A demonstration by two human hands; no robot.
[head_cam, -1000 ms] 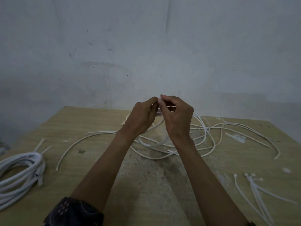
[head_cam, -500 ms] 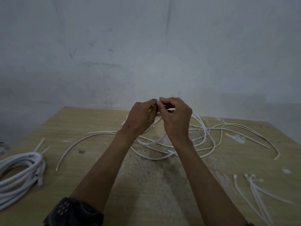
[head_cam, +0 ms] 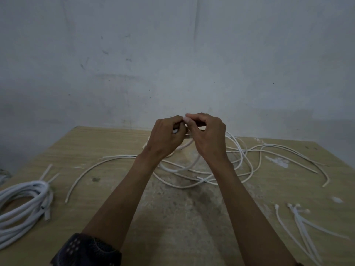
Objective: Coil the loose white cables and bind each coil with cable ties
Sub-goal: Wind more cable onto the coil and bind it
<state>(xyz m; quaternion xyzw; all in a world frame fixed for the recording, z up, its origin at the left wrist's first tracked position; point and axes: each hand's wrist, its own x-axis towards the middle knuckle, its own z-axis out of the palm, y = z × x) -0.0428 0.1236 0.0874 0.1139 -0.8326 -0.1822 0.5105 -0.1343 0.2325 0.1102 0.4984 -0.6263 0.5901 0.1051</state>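
Two hands meet above the table's [head_cam: 115,143] far middle. The left hand [head_cam: 165,136] and right hand [head_cam: 208,137] each pinch the loose white cable [head_cam: 173,170], fingertips touching. Its slack hangs below the grip and sprawls rightward, nearer the right hand.

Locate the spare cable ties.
Head view: the spare cable ties lie fanned on the table near its front right edge, right of the person's right forearm and nearer the camera than the loose white cables.

Dark sleeve [head_cam: 86,250] with pale dotted print on left arm, ending near elbow. Forearms, left hand [head_cam: 165,139] and right hand [head_cam: 209,140] bare.
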